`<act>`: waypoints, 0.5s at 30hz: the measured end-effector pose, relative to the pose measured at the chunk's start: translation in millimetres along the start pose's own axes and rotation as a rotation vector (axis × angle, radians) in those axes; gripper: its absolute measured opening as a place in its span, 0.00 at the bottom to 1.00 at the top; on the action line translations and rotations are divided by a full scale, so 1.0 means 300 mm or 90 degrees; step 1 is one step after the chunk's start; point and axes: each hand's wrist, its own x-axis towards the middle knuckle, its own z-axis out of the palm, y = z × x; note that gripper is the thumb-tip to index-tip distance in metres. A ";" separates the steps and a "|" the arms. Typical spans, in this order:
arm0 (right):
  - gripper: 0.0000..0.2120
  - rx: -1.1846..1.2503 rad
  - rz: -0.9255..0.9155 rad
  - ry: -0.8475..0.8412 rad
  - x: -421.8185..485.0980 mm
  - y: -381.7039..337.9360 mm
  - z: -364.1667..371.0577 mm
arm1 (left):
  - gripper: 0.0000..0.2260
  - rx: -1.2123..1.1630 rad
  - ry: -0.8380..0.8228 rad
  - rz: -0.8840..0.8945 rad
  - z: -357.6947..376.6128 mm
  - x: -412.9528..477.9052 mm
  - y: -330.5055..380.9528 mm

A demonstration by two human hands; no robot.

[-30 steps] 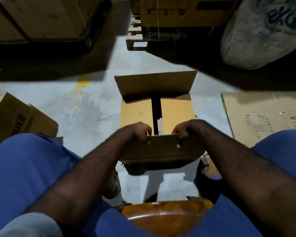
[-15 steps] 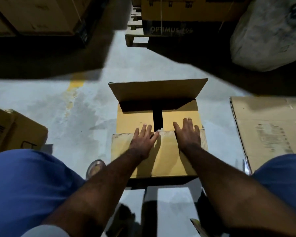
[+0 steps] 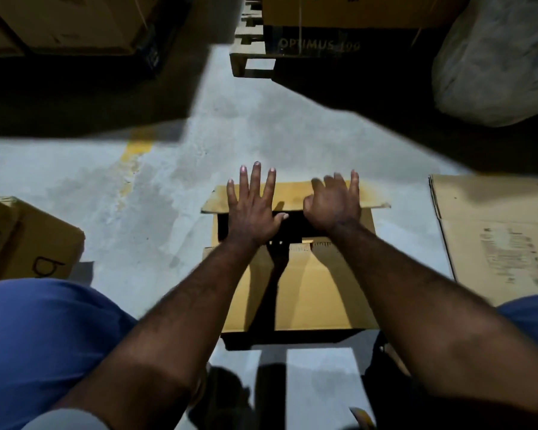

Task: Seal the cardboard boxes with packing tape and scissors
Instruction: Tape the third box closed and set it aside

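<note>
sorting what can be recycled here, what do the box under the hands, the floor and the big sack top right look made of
Box: corrugated cardboard, matte tan; fluting shows along a cut edge. Floor: likely bare concrete, grey, blotchy, dull. Sack: perhaps woven plastic, pale, creased; too dim to be sure.

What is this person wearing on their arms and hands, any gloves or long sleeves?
No gloves: the left hand and right hand are bare, with no ring or watch showing. Both forearms are uncovered; a pale grey sleeve shows only at the left arm's top. Blue trousers cover the knees.
</note>
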 end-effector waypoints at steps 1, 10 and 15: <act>0.23 0.004 0.002 -0.030 -0.038 0.011 0.033 | 0.42 -0.011 0.007 -0.004 0.018 -0.034 -0.004; 0.27 0.095 0.208 -0.246 -0.313 0.064 0.268 | 0.34 -0.015 -0.232 -0.160 0.161 -0.240 -0.106; 0.26 0.158 0.324 -0.233 -0.282 0.092 0.295 | 0.33 -0.149 -0.306 -0.322 0.201 -0.237 -0.183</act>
